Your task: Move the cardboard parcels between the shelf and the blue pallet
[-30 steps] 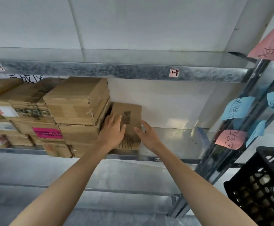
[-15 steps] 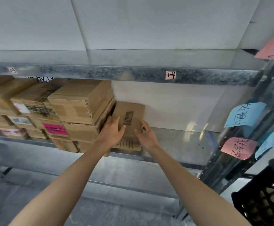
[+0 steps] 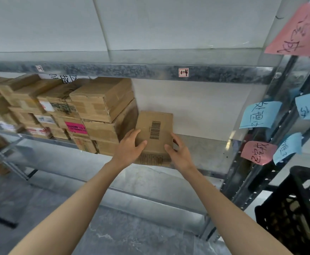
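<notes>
Your bare left arm [image 3: 76,205] & right arm [image 3: 224,208] stretch up & fwd, converging. Left hand [image 3: 130,149] grips the left edge of the small brown cardboard parcel [image 3: 155,133], thumb on top. Right hand [image 3: 180,153] clasps its right side, fingers [image 3: 176,139] curled round the edge, thumb on the near corner.

A single wide-angle camera worn on the person's head looks forward and slightly down along both bare forearms. It is close enough to the metal shelf [image 3: 202,153] for the left hand [image 3: 130,150] and right hand [image 3: 180,153] to hold a cardboard parcel [image 3: 155,133] at its front edge, near mid-frame. The view faces the shelf squarely: stacked parcels [image 3: 100,100] fill the left, the upright [image 3: 237,183] with paper notes [image 3: 259,115] slants down the right, a black crate [image 3: 294,208] occupies the lower right corner, and grey floor [image 3: 132,232] lies along the bottom.
</notes>
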